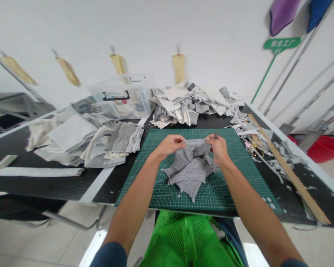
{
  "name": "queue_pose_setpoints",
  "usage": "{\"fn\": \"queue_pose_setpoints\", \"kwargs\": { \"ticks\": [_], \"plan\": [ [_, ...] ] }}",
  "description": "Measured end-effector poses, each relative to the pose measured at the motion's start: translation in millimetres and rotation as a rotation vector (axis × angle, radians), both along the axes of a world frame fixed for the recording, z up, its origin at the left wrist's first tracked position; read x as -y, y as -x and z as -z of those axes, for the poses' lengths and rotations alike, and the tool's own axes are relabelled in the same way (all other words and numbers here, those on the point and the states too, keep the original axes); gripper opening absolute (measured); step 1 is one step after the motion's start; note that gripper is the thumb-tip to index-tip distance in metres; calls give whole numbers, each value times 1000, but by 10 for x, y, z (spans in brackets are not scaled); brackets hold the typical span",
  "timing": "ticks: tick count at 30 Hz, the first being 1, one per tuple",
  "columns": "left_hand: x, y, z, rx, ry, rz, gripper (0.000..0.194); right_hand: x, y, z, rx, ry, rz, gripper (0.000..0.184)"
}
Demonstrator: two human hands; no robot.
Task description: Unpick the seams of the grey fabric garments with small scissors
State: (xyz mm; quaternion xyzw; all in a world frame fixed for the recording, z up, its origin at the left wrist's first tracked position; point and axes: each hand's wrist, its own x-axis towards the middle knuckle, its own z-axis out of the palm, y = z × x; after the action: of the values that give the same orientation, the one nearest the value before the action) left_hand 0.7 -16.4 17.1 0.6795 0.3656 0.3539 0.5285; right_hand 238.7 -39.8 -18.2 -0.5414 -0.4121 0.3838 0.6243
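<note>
A piece of grey knit fabric (193,168) hangs in loose folds over the green cutting mat (156,196), its lower points close to or on the mat. My left hand (169,145) pinches the upper left corner of its top edge. At the other end of that edge, my right hand (219,148) is closed on the fabric, and the edge runs fairly straight between both hands. A small dark metal-looking tip (215,135) shows above my right fingers; its kind cannot be made out.
Left stand stacks of grey and white cloth (72,131) and a clear plastic box (122,98). Another cloth pile (175,104) lies behind the mat. On the right are fabric scraps (278,163), scissors (257,152) and a long wooden ruler (289,170). A red bin (325,148) stands beyond the table.
</note>
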Motion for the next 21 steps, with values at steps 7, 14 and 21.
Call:
{"fn": "queue_pose_setpoints", "kwargs": {
  "ticks": [7,14,21],
  "plan": [
    [15,-163,207,22,-298,-190,8,33,-64,-53,537,-263,-75,39],
    [68,-228,237,91,-373,-122,3,169,122,-104,750,-432,-364,41],
    [106,-147,213,89,-230,-113,31,152,116,-141,705,-391,-261,9]
  ]
}}
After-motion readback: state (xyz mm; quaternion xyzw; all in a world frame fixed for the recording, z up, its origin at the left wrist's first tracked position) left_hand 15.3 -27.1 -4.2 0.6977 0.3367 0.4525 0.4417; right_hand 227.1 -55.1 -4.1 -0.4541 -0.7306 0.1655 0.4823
